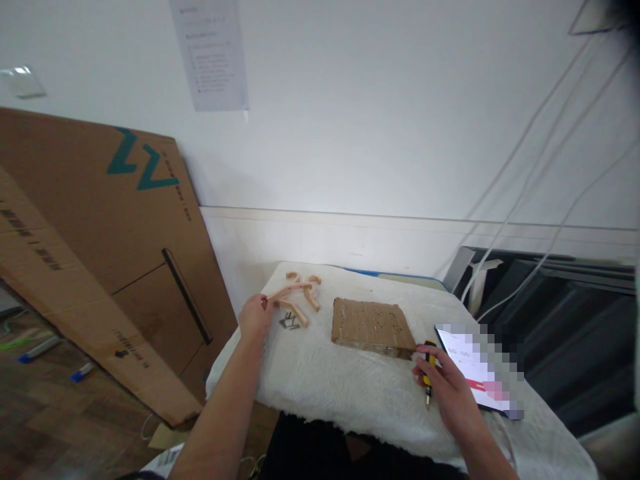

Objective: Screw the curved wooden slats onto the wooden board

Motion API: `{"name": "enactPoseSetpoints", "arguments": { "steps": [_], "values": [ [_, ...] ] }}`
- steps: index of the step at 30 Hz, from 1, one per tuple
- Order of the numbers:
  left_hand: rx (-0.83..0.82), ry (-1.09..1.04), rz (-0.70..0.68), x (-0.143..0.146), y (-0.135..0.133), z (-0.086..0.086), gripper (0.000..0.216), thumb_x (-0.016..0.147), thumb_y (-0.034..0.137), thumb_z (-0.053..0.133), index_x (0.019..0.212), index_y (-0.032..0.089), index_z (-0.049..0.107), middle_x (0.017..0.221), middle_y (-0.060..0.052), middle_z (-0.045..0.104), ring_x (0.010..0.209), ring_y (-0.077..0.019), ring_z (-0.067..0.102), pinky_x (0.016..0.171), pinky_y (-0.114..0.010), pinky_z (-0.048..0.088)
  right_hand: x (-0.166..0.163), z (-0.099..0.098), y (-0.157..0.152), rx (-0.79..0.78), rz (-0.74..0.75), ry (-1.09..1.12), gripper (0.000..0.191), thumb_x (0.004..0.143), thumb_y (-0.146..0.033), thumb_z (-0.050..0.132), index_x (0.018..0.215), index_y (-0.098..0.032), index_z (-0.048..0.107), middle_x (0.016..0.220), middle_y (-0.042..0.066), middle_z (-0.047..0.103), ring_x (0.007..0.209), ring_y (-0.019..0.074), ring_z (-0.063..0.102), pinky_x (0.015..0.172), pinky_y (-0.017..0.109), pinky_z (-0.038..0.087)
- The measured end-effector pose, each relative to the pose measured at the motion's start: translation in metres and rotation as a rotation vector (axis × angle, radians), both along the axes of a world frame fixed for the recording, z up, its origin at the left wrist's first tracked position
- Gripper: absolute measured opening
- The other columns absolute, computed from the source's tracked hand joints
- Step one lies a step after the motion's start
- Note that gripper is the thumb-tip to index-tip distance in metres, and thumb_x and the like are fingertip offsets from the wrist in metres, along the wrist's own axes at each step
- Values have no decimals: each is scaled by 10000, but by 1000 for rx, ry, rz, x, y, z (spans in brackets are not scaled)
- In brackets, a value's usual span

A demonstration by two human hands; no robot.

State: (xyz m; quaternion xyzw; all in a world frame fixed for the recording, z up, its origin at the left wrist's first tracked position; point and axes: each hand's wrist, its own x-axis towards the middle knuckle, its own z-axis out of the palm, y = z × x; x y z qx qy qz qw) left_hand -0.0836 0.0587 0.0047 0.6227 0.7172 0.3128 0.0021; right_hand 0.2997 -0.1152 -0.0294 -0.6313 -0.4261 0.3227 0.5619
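Far to the left of the cardboard slab (373, 325), which lies flat on the bench (300, 373) and is the landmark here, stands a tall cardboard box (100, 233) with teal marks and dark print. Beyond the slab and to its left, a printed sheet (213, 57) hangs on the white wall (370, 120).

Left of the slab, the left hand (254, 319) is closed, its fingers pinching the near end of a long wooden piece (286, 292). Other pale wooden pieces (296, 313), some curved like hooks, lie close around it, all left of the slab and apart from it. Between them and the slab's left edge sits a small heap of screws (289, 321).

At the slab's right near corner, the right hand (447, 387) is curled around a yellow and black screwdriver (428, 373), its metal tip pointing down toward the person. The fingertips reach that corner; whether they press on it I cannot tell. Right of the slab, past this hand, lies a tablet (467, 360) with a lit screen, partly blurred. Farther right of the slab, white cables (525, 180) hang before the wall.
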Motion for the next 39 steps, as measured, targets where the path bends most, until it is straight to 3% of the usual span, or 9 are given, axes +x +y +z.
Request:
{"name": "enactPoseSetpoints", "arguments": {
  "steps": [15,23,28,32,35,39],
  "values": [
    [123,-173,-125,9,-5,-1,275,914,360,456,1005,167,629,977,-114,710,916,-236,658,829,-326,468,1,-1,0,-3,-46,-45,463,734,-559,658,1044,-220,602,717,13,634,631,181,593,597,321,489],
    [269,-442,-173,22,-8,0,334,881,429,480,980,146,628,909,-93,697,797,-197,640,766,-308,498,-1,-2,2,21,-36,23,440,739,-541,667,1040,-227,602,765,14,641,678,180,605,616,308,492],
    [290,-588,-289,38,-8,12,343,859,444,508,977,141,617,892,-71,672,807,-182,620,757,-293,496,0,-7,4,37,-4,32,435,756,-539,647,1047,-222,586,690,1,622,651,185,591,620,325,483],
    [237,-747,-364,57,-3,29,386,841,482,520,974,138,635,748,-19,617,613,-132,545,581,-248,454,0,-7,6,28,1,38,441,762,-554,632,1047,-225,565,680,-3,611,629,185,575,615,333,474],
    [194,-889,-431,81,-2,44,390,808,482,563,964,136,649,645,21,548,508,-97,459,487,-224,385,-1,-5,6,27,4,54,454,746,-567,640,1034,-226,560,711,4,616,648,188,583,617,332,477],
    [140,-994,-467,119,1,55,328,755,426,616,865,123,683,710,-11,615,540,-88,480,492,-214,375,-3,-1,4,16,10,53,467,740,-578,636,1030,-220,559,704,8,612,662,196,585,618,335,478]
  ]
}}
